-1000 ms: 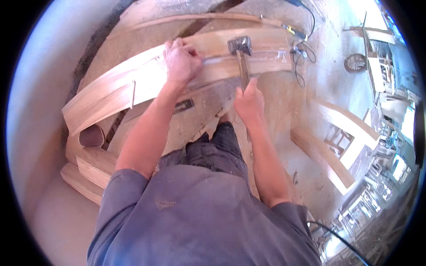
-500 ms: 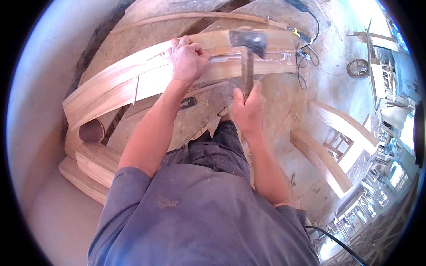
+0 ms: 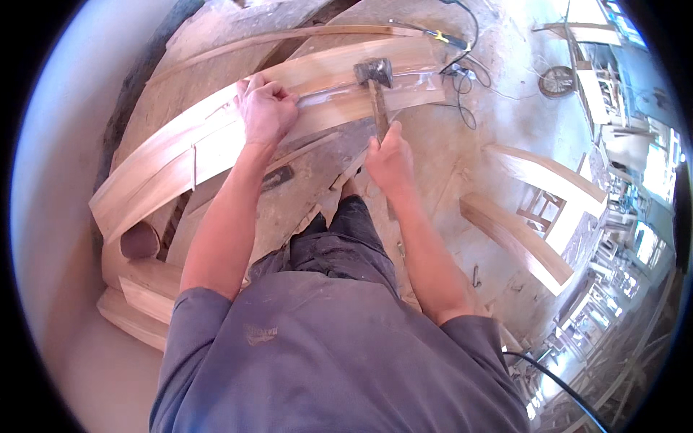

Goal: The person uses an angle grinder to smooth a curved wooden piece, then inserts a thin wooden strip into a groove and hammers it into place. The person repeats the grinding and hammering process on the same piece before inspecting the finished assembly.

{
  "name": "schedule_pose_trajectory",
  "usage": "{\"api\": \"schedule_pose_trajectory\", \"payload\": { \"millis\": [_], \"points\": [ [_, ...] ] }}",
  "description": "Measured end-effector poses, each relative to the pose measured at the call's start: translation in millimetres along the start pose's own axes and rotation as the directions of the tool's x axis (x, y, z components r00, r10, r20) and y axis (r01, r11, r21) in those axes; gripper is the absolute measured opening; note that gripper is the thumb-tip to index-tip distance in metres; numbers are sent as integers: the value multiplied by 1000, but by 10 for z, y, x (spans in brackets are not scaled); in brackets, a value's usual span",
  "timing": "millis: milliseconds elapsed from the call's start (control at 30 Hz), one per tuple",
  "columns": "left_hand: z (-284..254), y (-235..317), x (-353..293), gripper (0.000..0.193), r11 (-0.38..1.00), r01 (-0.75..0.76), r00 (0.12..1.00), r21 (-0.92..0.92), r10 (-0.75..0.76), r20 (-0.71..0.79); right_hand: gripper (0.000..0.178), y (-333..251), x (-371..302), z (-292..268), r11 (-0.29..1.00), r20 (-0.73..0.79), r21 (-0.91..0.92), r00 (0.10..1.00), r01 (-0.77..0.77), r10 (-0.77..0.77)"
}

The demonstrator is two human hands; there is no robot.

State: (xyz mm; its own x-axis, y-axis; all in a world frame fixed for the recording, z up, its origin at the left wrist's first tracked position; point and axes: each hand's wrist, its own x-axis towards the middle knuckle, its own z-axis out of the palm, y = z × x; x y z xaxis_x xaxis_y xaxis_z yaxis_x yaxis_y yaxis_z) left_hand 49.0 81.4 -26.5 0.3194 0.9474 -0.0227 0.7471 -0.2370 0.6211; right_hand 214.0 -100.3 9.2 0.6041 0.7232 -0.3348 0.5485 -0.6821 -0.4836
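Observation:
A long pale wooden plank (image 3: 336, 108) lies across the bench, with a narrow glossy strip or seam along its length. My left hand (image 3: 266, 110) rests on the plank with its fingers curled in. Whatever those fingers pinch, if anything, is hidden. In my right hand (image 3: 390, 163) is the wooden handle of a hammer (image 3: 374, 72). Its dark, blocky head is down over the seam, to the right of my left hand; whether it touches the wood I cannot tell. A thin wooden stick (image 3: 193, 167) lies across the plank's near edge, left of my left forearm.
A thin curved wooden strip (image 3: 289, 33) lies beyond the plank. A yellow-and-black tool (image 3: 449, 38) and tangled cables (image 3: 465, 90) are at its right end. Thick wooden pieces (image 3: 516, 234) stand on the right, a brown roll (image 3: 140, 240) at the left, and a wheel (image 3: 556, 81) farther off.
The hammer's head has come down toward the plank, and its blur has gone. My left hand keeps its curled grip on the wood. The whole view has shifted slightly.

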Motion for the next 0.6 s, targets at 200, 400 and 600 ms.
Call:
{"api": "schedule_pose_trajectory", "payload": {
  "millis": [200, 400, 600],
  "points": [
    [-12, -16, -30, 19, 1000, -3, 1000, 12, 3, 21, 53, 64, -70, -51, 996, -16, 77, 999, -33, 34],
    [-31, 31, -10, 21, 999, 29, 998, 43, -32, 55, 56, 48, 87, -235, 999, 38, -1, 998, -43, 43],
    [-48, 23, 9, 20, 997, 19, 998, 79, -24, 54, 48, 190, 178, -285, 998, 23, 27, 998, -54, 54]
  ]
}}
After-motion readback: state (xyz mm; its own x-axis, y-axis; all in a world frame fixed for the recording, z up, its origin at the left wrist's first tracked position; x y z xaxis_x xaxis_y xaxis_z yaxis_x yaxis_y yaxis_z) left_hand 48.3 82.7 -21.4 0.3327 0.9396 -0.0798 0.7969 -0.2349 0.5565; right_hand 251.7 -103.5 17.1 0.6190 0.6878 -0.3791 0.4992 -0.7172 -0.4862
